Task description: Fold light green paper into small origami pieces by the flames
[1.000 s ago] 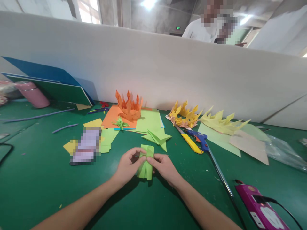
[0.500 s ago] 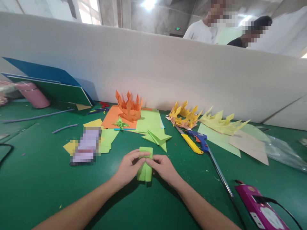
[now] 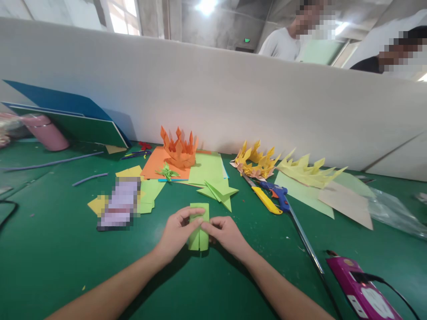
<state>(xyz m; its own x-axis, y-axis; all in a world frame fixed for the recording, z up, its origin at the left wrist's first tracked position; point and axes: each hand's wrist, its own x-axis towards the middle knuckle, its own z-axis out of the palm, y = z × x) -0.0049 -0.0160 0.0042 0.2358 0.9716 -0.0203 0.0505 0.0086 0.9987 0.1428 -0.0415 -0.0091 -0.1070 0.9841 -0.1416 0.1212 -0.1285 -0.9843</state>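
Note:
A folded strip of light green paper [image 3: 199,238] stands between my two hands just above the green table [image 3: 50,249]. My left hand [image 3: 176,231] pinches its left side, thumb and fingers closed on the fold. My right hand [image 3: 225,233] pinches the right side in the same way, fingertips meeting the left ones at the paper's middle. The top flap of the paper [image 3: 200,209] shows above my fingers.
Beyond my hands lie green folded pieces [image 3: 218,191], an orange paper crown [image 3: 179,149], a yellow crown [image 3: 256,162], a pale yellow one [image 3: 308,171], a yellow cutter [image 3: 267,201], a blue glue gun [image 3: 278,193], a metal ruler [image 3: 307,244]. A purple power strip [image 3: 362,289] sits at the right. Two people stand behind the white partition [image 3: 233,98].
My hands have pressed the green paper's sides inward, so it is narrower and its lower flaps have closed together. A second person behind the partition has moved right.

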